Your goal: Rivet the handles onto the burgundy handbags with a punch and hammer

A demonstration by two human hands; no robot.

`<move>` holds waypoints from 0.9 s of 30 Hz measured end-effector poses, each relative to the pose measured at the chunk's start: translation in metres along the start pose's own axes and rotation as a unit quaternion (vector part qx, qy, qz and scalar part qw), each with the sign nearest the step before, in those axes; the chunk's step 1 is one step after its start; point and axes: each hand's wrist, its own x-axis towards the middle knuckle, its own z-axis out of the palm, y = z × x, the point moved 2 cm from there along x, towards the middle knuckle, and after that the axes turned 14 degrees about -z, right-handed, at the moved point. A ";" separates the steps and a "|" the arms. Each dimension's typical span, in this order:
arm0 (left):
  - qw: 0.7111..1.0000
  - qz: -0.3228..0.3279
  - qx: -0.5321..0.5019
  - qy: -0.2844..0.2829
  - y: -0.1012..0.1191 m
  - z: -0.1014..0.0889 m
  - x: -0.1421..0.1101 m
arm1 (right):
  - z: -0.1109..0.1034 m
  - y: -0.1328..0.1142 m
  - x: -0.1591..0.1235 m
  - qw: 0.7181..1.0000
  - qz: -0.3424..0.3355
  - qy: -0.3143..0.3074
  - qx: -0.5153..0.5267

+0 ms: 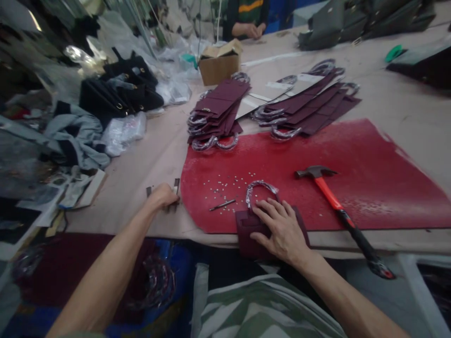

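Observation:
My right hand (280, 227) lies spread on a maroon bag panel (246, 230) at the table's front edge. The panel's looped handle (260, 184), wrapped in clear plastic, points away from me. Off to the left, my left hand (163, 197) is closed, its fingers curled down at the table among small dark pieces (176, 184); what it grips is hidden. Small metal bits (220, 190) lie scattered on the red mat (352, 155), with a thin metal rod (222, 205) among them. A claw hammer (329, 192) with an orange and black handle rests right of the panel, its grip overhanging the edge.
Stacked maroon panels with wrapped handles (221, 103) lie behind the mat, and more (310, 105) beside them. A cardboard box (220, 63) stands beyond. Black bags (120, 87) and plastic wrap sit left. Another person's hands (252, 31) show across the table. Maroon pieces (88, 267) lie below left.

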 end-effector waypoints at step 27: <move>0.779 0.485 -0.389 0.076 0.025 0.143 -0.173 | 0.000 -0.001 -0.001 1.000 -0.011 0.001 0.012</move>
